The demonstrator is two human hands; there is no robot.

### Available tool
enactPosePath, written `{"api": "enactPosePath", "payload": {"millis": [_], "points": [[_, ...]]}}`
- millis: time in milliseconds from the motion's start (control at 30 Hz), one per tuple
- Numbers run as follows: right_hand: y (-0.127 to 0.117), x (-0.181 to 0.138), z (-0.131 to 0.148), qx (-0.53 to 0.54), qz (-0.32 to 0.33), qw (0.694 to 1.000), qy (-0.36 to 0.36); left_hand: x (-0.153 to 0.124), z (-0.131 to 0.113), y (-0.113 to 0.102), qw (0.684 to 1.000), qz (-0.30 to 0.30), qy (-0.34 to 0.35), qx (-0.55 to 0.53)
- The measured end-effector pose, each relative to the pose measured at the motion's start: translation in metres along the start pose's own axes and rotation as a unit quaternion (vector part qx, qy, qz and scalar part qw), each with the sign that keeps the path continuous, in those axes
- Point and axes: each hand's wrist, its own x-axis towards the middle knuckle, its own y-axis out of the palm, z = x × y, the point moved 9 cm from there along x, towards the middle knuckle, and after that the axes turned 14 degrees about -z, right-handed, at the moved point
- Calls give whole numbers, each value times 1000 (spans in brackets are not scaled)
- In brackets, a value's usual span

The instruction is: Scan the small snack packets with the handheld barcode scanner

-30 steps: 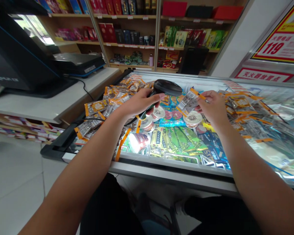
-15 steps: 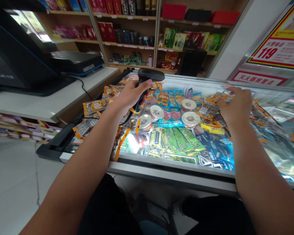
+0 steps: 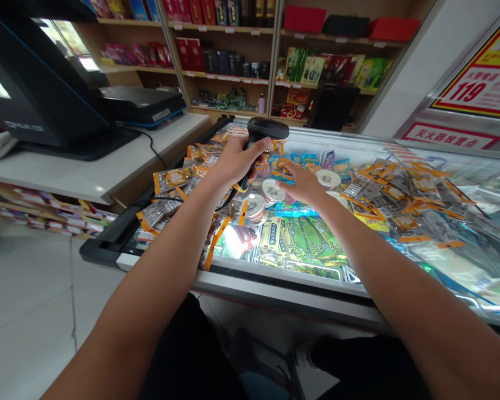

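Observation:
My left hand (image 3: 241,161) is wrapped round the handle of a black barcode scanner (image 3: 266,130), whose head points right over the glass top of a chest freezer (image 3: 225,285). My right hand (image 3: 302,183) reaches in from the right with thumb and fingers apart. Its fingertips are at the edge of a small orange-trimmed snack packet (image 3: 282,168); whether they touch it I cannot tell. More such packets (image 3: 170,179) lie on the left, near the scanner's cable, and a loose pile of packets (image 3: 395,191) spreads over the glass on the right.
Through the glass show round tubs (image 3: 274,190) and green ice-cream wrappers (image 3: 306,239). A white counter (image 3: 58,178) at the left bears a black checkout machine (image 3: 37,100) and a scale (image 3: 145,105). Shelves (image 3: 229,78) of boxed goods stand behind.
My right hand has moved left from the right-hand pile to the packet near the scanner. My left hand still holds the scanner. The view has shifted slightly.

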Motion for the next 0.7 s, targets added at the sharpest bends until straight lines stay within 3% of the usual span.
{"api": "enactPosePath", "payload": {"millis": [133,200,267,333,467,600,700], "points": [[-14,3,-6,-13,-16,1000,4,0,0,-1,1000,11,12,17],[-27,-2,-12,31,-42,998,23,-1,-2,1,999,21,25,31],[-42,-11,-28,117,-80,986,88,-4,-7,2,997,36,48,49],[-52,-24,-51,234,-107,947,193,-10,-14,6,993,61,73,68],[-50,-55,-77,427,-98,828,350,-26,-24,18,977,140,112,111],[-54,-67,-82,466,-88,795,380,-41,-26,31,951,223,139,161],[-60,-65,-87,484,-95,780,384,-43,-25,35,934,251,167,193]]}}
